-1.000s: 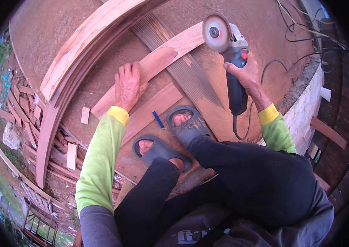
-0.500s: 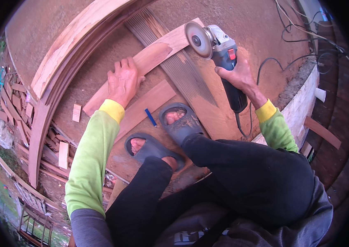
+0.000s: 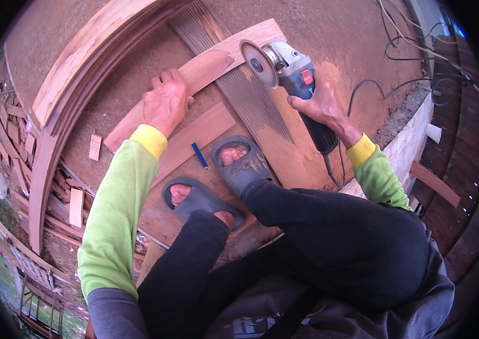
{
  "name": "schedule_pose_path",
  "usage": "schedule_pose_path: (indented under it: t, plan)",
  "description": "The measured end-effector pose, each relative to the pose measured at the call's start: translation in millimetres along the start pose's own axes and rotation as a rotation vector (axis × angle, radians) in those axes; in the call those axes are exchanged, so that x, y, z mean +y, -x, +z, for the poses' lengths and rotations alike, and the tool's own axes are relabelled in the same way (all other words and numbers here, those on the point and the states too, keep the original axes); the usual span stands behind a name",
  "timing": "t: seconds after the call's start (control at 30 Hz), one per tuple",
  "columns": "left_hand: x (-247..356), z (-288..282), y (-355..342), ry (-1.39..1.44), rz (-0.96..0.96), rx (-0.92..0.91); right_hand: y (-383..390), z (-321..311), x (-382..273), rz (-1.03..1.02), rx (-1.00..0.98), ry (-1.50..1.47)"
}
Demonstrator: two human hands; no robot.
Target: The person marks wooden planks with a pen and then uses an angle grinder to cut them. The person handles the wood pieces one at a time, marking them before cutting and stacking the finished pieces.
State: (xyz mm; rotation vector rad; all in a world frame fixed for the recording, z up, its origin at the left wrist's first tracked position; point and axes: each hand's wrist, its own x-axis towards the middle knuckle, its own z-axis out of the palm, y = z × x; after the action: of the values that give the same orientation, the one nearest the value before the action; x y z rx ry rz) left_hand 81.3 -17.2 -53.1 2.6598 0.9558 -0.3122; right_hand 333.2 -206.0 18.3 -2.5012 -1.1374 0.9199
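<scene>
My left hand (image 3: 166, 103) grips a curved wooden plank (image 3: 205, 68), fingers over its far edge. This plank slants from lower left to upper right and rests across a grooved board (image 3: 251, 93). In my right hand (image 3: 321, 107) is an angle grinder (image 3: 299, 79) with a grey body and a red switch, my fingers wrapped round it. Its round disc (image 3: 259, 64) sits over the near edge of the plank toward the right end; whether it touches the wood I cannot tell. A dark cord runs from the grinder's back end.
Large curved timbers (image 3: 81, 73) arch along the left. A flat board (image 3: 200, 135) and a blue pencil-like stick (image 3: 199, 155) lie near my sandalled feet (image 3: 239, 161). Wood offcuts (image 3: 13, 135) are heaped at far left. Cables (image 3: 398, 42) trail at upper right beside a low ledge (image 3: 392, 141).
The grinder has shifted slightly left and down relative to the plank, baring more of the plank's right end. Its disc has turned a little. My left hand keeps its hold.
</scene>
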Motion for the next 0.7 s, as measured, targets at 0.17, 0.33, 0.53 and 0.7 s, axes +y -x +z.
schedule_pose_path:
  t: [0.17,0.33,0.53,0.7]
  plan:
    - [0.1,-1.0,0.2,0.008,-0.003,0.004,-1.0,0.4,1.5,-0.041,0.018,-0.033]
    - [1.6,-2.1,-0.6,0.011,-0.013,-0.01,-2.8,1.9,6.3,-0.044,0.023,-0.01]
    - [2.5,-2.1,-0.5,-0.005,-0.018,-0.015,-1.9,2.4,4.0,-0.046,0.024,0.001]
    - [1.7,-0.8,-1.5,-0.007,-0.016,-0.021,-3.3,3.6,5.3,-0.056,0.016,-0.002]
